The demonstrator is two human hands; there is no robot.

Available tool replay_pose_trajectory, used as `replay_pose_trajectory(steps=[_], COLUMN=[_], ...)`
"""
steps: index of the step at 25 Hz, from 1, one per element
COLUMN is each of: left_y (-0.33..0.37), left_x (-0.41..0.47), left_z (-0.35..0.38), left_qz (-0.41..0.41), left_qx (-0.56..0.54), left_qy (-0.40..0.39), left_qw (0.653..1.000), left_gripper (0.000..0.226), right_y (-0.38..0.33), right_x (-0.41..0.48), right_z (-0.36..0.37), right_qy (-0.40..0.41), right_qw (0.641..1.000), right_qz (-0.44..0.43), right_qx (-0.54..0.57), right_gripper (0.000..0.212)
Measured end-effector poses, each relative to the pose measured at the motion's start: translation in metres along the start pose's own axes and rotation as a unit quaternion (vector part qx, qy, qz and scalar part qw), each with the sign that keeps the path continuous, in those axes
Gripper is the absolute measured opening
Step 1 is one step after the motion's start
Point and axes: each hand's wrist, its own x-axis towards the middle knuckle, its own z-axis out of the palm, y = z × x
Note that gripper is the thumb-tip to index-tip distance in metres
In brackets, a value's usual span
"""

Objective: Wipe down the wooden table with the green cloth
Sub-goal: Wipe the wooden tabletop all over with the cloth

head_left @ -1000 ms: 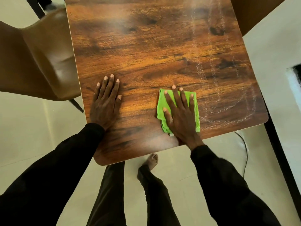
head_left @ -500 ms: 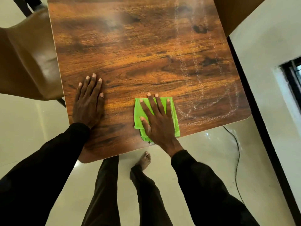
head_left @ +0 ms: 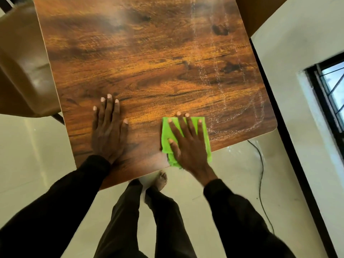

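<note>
Head view: wiping step underway. Right hand (head_left: 188, 140) lies flat on the folded cloth (head_left: 203, 138), fingers straight and spread, pressing it to the table (head_left: 149, 62) at lower centre-right of frame, right at the near edge; the cloth's lower corner hangs just over that edge. Left hand (head_left: 108, 131) is flat on bare wood at lower centre-left, fingers straight, holding nothing, looks like bracing. Pale streaks (head_left: 240, 118) run in lines and a curve through the right part of the top, just right of the cloth and up toward upper right. Likely a good share of the surface is not yet wiped. Next move probably calls for sliding the cloth right and up across those streaks, palm pressure kept even, cloth kept from slipping off the edge. Chair (head_left: 24, 67) at left.
</note>
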Motion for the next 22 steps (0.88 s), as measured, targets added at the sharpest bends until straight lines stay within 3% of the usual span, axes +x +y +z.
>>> replay_pose_trajectory(steps=[3,6,9,11,15,18,22], left_y=[0.012,0.011,0.013,0.019,0.041,0.049,0.050], left_x=[0.000,0.018,0.033,0.044,0.057,0.059,0.059], left_z=[0.010,0.013,0.015,0.017,0.028,0.032,0.032], left_qz=[0.039,0.054,0.065,0.055,0.047,0.037,0.028], left_qx=[0.006,0.016,0.023,0.021,0.029,0.028,0.025], left_qy=[-0.011,-0.008,-0.014,-0.016,-0.018,-0.011,-0.019], left_qw=[0.999,0.998,0.998,0.998,0.998,0.999,0.999], left_gripper=[0.062,0.062,0.062,0.062,0.063,0.063,0.063], right_y=[0.017,-0.013,-0.003,0.031,0.066,0.040,0.058], right_x=[0.059,0.068,0.008,0.000,0.074,0.087,0.016], right_z=[-0.009,-0.002,0.005,-0.003,-0.013,-0.009,-0.001], right_qy=[0.012,0.006,-0.013,-0.004,0.016,-0.004,-0.033], right_qw=[0.997,1.000,0.998,0.999,1.000,0.999,0.990], right_qz=[0.070,-0.002,-0.066,-0.043,0.020,-0.048,-0.137], right_qx=[-0.012,0.003,0.006,0.010,0.001,0.006,0.009], right_gripper=[0.064,0.066,0.063,0.062,0.063,0.066,0.064])
